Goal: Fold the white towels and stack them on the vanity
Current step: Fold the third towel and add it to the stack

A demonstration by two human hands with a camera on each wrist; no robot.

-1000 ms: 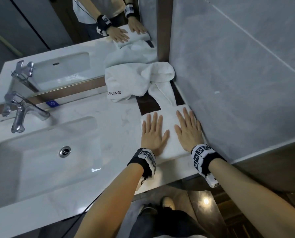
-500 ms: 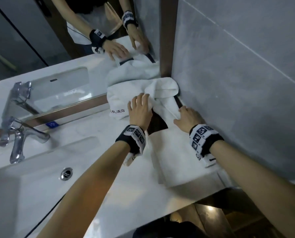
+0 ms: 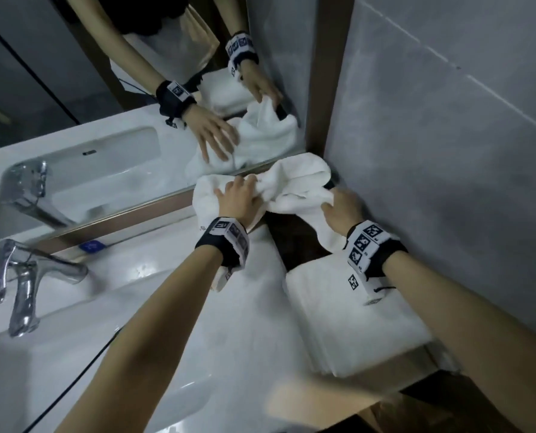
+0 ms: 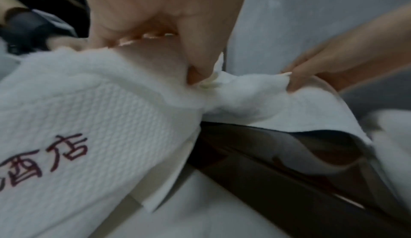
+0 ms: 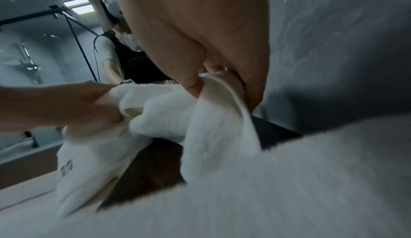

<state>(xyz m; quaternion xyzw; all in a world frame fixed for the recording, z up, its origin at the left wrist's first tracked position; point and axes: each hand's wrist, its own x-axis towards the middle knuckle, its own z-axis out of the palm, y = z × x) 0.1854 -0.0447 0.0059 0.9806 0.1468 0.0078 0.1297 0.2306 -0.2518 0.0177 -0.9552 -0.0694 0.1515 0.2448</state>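
Observation:
A crumpled white towel (image 3: 295, 185) lies in the back right corner of the vanity (image 3: 245, 323), against the mirror and the grey wall. My left hand (image 3: 238, 198) grips its left part, fingers curled into the cloth (image 4: 111, 118), which carries dark red embroidered characters. My right hand (image 3: 341, 207) pinches the towel's right edge (image 5: 218, 118) between thumb and fingers. A folded white towel (image 3: 348, 310) sits flat on the counter near the front right edge, under my right wrist.
A white sink basin (image 3: 57, 354) with a chrome faucet (image 3: 20, 276) fills the left side. A mirror (image 3: 104, 120) runs along the back and reflects my arms. A grey tiled wall (image 3: 447, 151) bounds the right. A dark brown strip (image 3: 295, 239) shows between the towels.
Both hands left the folded towel, where they lay flat, and reached back to the crumpled towel. Now they have closed on it, the left on its left part, the right on its right edge.

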